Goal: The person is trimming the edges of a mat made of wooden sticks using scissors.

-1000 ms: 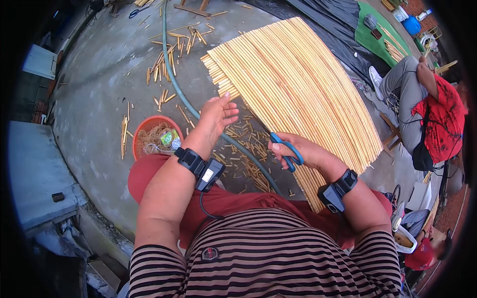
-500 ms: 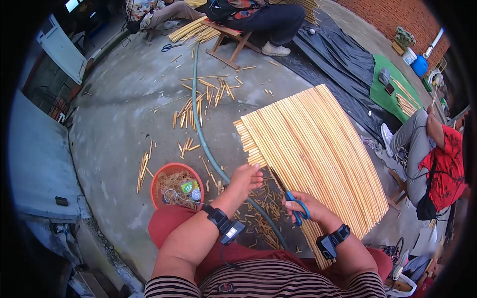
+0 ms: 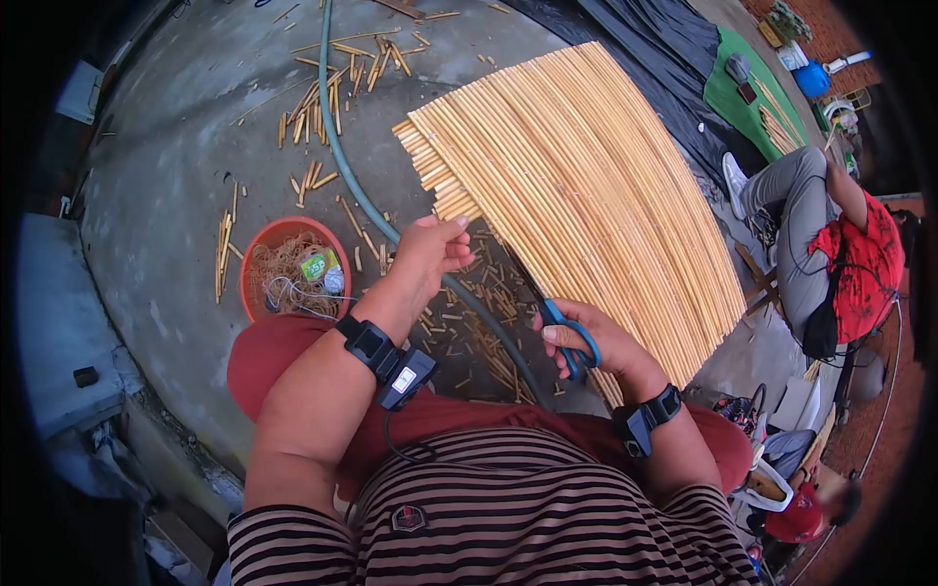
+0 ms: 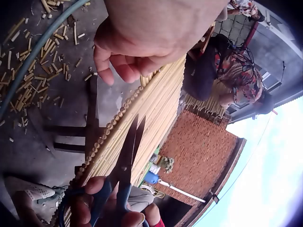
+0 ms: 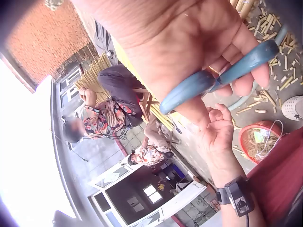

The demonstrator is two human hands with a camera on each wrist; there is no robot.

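A wide mat of pale yellow reed sticks (image 3: pixel 586 186) lies in front of me, with shorter stick ends jutting out at its left corner. My left hand (image 3: pixel 428 256) is at that corner, its fingers loosely bent and the thumb tip right by the stick ends; no held thing shows in it. In my right hand (image 3: pixel 604 337) are scissors with blue handles (image 3: pixel 553 313), fingers through the loops. The left wrist view shows the scissor blades (image 4: pixel 127 152) slightly parted, pointing along the mat's edge.
An orange basket (image 3: pixel 252 283) with tangled twine and a small green packet stands at my left knee. A green hose (image 3: pixel 354 181) crosses the concrete among scattered stick offcuts (image 3: pixel 498 303). A person in red (image 3: pixel 865 264) sits at the right. Black sheeting (image 3: pixel 674 83) lies behind the mat.
My view tilted up and then back down. The left hand's thumb and fingers have drawn closer together by the mat's corner. The right hand keeps its hold on the scissors.
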